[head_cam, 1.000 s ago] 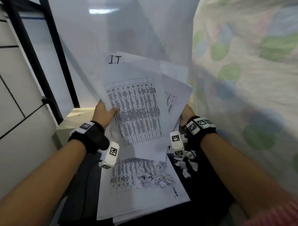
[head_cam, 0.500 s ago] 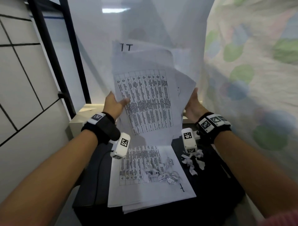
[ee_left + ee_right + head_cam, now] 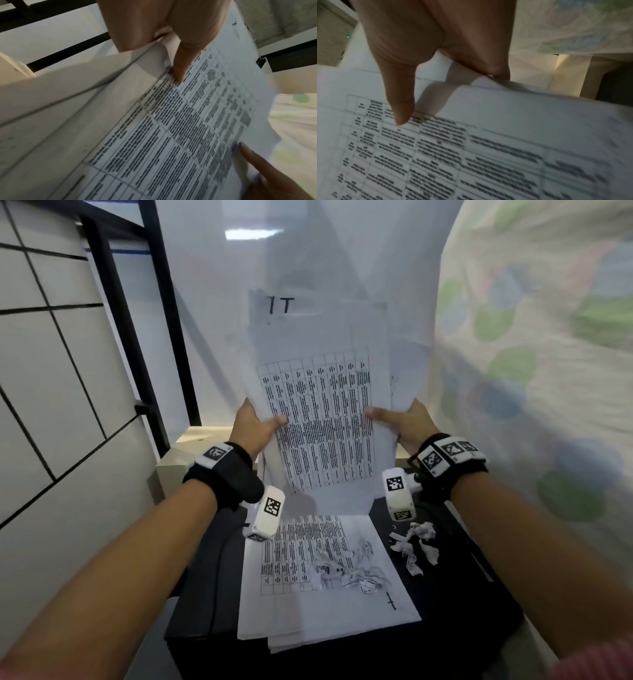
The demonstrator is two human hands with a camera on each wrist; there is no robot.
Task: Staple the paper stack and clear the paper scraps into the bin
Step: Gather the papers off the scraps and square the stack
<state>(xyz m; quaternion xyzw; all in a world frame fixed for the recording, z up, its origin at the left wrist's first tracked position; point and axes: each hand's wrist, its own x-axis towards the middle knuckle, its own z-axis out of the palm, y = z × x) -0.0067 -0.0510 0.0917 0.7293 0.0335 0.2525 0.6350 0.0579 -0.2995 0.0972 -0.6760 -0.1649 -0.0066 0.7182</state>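
Low in the frame, paper scraps (image 3: 346,571) are lying on loose sheets (image 3: 325,604) on the table (image 3: 455,628). Above, both hands, left (image 3: 251,428) and right (image 3: 406,422), are gripping the paper stack (image 3: 318,419), now squared together from its earlier fan, nearly ready for stapling.

Black wristband (image 3: 226,474) on left wrist, black wristband (image 3: 448,463) on right; each carries white blocks printed with black square markers. Pink striped sleeve (image 3: 596,662) at right upper arm.
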